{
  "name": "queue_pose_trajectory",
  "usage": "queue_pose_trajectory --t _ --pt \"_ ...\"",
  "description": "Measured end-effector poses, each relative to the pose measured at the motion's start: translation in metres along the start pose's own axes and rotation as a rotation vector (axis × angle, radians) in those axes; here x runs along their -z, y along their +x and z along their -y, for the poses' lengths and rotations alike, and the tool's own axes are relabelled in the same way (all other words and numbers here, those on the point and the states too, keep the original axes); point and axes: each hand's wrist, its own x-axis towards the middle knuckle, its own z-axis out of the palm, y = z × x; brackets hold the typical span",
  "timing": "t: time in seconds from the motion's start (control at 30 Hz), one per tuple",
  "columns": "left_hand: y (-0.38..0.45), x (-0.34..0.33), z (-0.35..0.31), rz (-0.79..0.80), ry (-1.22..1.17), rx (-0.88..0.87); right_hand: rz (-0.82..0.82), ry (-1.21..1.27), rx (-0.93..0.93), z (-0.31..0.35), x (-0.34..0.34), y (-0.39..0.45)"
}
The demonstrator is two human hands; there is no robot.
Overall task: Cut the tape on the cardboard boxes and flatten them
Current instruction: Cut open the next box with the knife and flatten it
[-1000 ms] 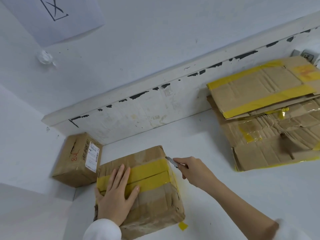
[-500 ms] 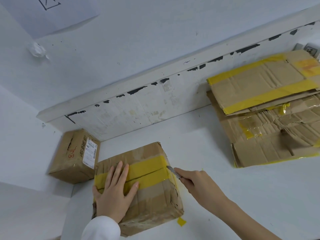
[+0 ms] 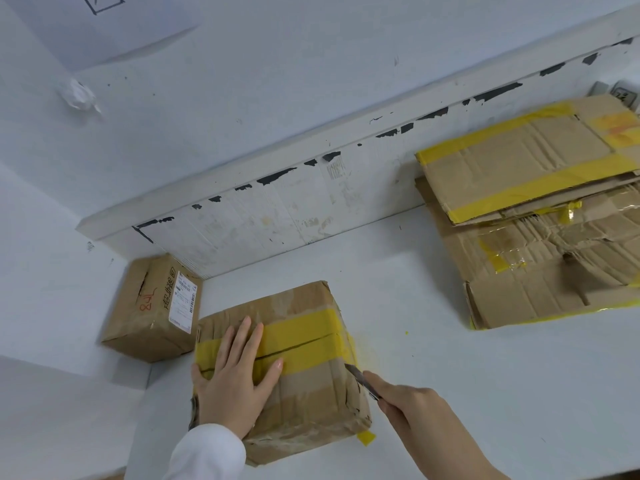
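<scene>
A brown cardboard box [image 3: 311, 403] with a band of yellow tape [image 3: 304, 337] across its top sits on the white surface in front of me. A dark slit runs along the middle of the tape. My left hand [image 3: 235, 379] lies flat on the box top, fingers spread over the tape. My right hand [image 3: 412, 407] grips a utility knife [image 3: 362, 379], whose blade tip touches the box's right edge just below the tape.
A smaller sealed box [image 3: 152, 306] with a shipping label stands in the left corner, close to the taped box. A pile of flattened cardboard [image 3: 540, 216] lies at the right. A white ledge [image 3: 277, 174] and wall run along the back. A yellow tape scrap [image 3: 366, 437] lies by the box.
My right hand has drawn the knife toward me along the box's right edge, from the tape's far end to below the tape. My left hand stays pressed on the box.
</scene>
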Motion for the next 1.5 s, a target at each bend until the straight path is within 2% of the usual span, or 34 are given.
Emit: queue_pose_trajectory --t 0.17,0.3,0.37,0.47,0.53,0.67,0.77,0.83,0.97,1.1,1.23,1.27,1.33,1.37,1.43,1.47,1.5 --pt "0.004 0.003 0.001 0.016 0.03 0.012 0.04 0.138 -0.051 -0.014 0.008 -0.008" --pt "0.018 0.014 -0.007 0.058 0.052 0.22 -0.091 0.41 -0.166 -0.016 0.012 -0.012" --pt "0.03 0.025 -0.006 0.086 0.045 0.316 -0.102 0.497 -0.186 -0.01 0.009 -0.009" --pt "0.043 0.042 0.016 0.134 0.016 0.33 -0.109 0.555 -0.146 0.007 0.004 0.0" --pt "0.046 0.046 0.038 0.107 0.087 0.285 -0.112 0.602 -0.12 0.022 -0.001 0.009" --pt "0.04 0.039 0.062 0.117 -0.116 0.123 -0.018 0.644 -0.065 0.06 -0.023 0.023" --pt "0.031 0.039 0.063 0.065 -0.017 0.077 0.034 0.623 -0.014 0.082 -0.046 0.032" --pt "0.022 0.035 0.064 0.02 -0.075 0.04 -0.007 0.597 0.006 0.087 -0.051 0.042" --pt "-0.007 0.029 0.069 -0.063 -0.346 -0.033 -0.167 0.568 0.096 0.081 -0.028 0.075" --pt "-0.042 0.019 0.062 -0.073 -0.399 -0.136 -0.057 0.532 0.064 0.068 0.001 0.124" --pt "-0.076 0.02 0.033 -0.14 -0.389 -0.396 0.053 0.303 0.171 0.076 0.017 0.167" --pt "-0.08 0.023 0.026 -0.163 -0.324 -0.477 0.073 0.225 0.196 0.081 0.019 0.175" --pt "-0.079 0.033 0.019 0.054 -0.231 -0.551 0.098 0.157 0.213 0.089 0.024 0.186" --pt "-0.071 0.033 0.02 0.093 -0.227 -0.594 0.097 0.191 0.196 0.091 0.028 0.189" --pt "-0.052 0.038 0.025 0.075 -0.251 -0.7 0.04 0.331 0.121 0.088 0.04 0.187" --pt "-0.043 0.045 0.025 0.096 -0.272 -0.699 -0.028 0.386 0.081 0.083 0.046 0.182" --pt "-0.032 0.048 0.025 0.107 -0.184 -0.744 -0.108 0.425 0.043 0.075 0.052 0.175"
